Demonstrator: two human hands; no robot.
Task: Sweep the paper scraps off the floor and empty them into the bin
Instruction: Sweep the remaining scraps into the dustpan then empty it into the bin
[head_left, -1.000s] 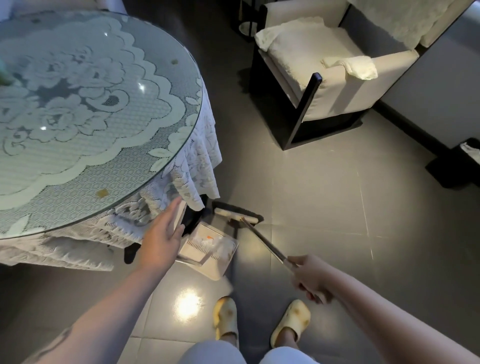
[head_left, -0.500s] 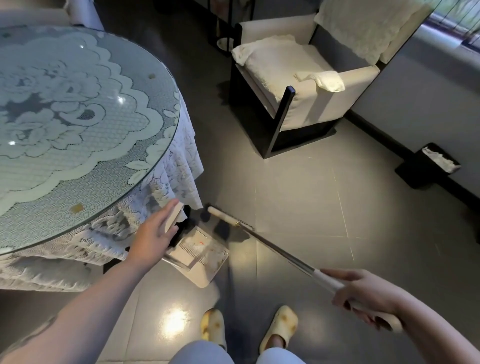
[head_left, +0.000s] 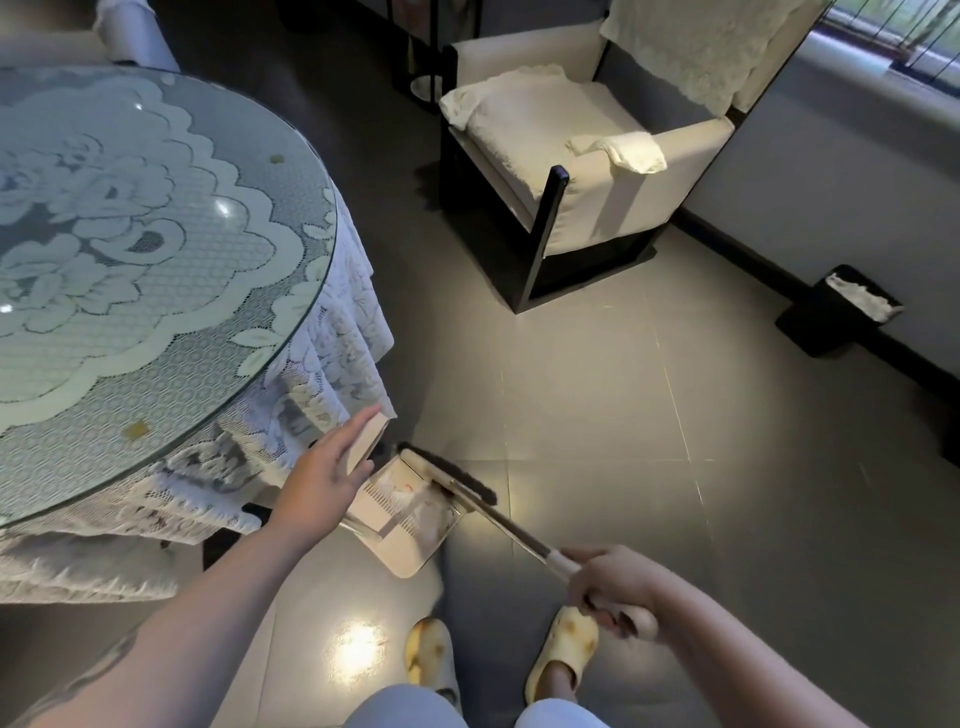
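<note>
Beside the lace-draped round table (head_left: 156, 270), the person is holding the dustpan (head_left: 410, 514) by its upright handle, the left hand (head_left: 332, 467) lying along the handle top with fingers fairly straight; I cannot tell how firmly it is gripping. The right hand (head_left: 618, 587) is curling round the broom (head_left: 488, 506) at the pale end of its pole, the brush head resting at the pan's mouth. Paper scraps (head_left: 421, 512) are lying inside the pan, pale and light-looking; they would probably flutter out if the pan tips, so carrying it level by the handle seems wise. The bin (head_left: 841, 312) is standing well apart, against the wall.
</note>
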